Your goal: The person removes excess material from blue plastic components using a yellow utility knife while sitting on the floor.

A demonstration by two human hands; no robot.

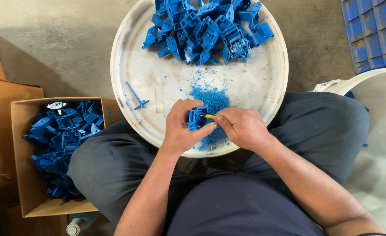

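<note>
My left hand [180, 127] grips a small blue plastic part [196, 118] over the near rim of a round white tray [127, 83]. My right hand [241, 126] holds a thin tool with a yellow tip [209, 116] against that part. Directly under the hands lies a mound of blue plastic shavings [210, 98]. A heap of blue plastic parts [206, 28] fills the far side of the tray. A loose thin blue strip [136, 96] lies on the tray's left side.
A cardboard box [22, 175] at my left knee holds several more blue parts [64, 131]. A blue plastic crate [374, 30] stands at the top right, a white bucket rim [363, 81] below it. Flat cardboard [1, 109] lies far left on the concrete floor.
</note>
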